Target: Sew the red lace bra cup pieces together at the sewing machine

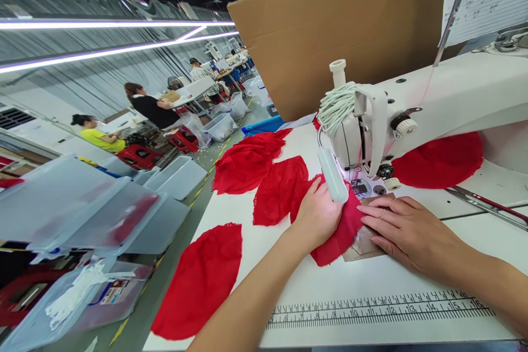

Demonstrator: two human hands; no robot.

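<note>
My left hand [317, 214] is closed on a red fabric piece [334, 245] just left of the sewing machine's needle area. A pale, pill-shaped lamp or guard [333, 176] hides some of its fingers. My right hand [402, 231] lies flat with fingers stretched out, its fingertips at the fabric's right edge and over a worn plate [363, 245] on the table. The white sewing machine [454, 93] stands over the work, its presser foot [361, 187] at the fabric's far edge. A bundle of pale green cord [340, 107] hangs on the machine head.
Red fabric pieces [202, 280] lie on the white table [251, 264] to the left; another [443, 159] sits under the machine arm. Scissors [490, 206] rest at right. A ruler strip [379, 311] runs along the front. Cardboard [346, 27] stands behind; plastic bins [99, 203] and several people are left.
</note>
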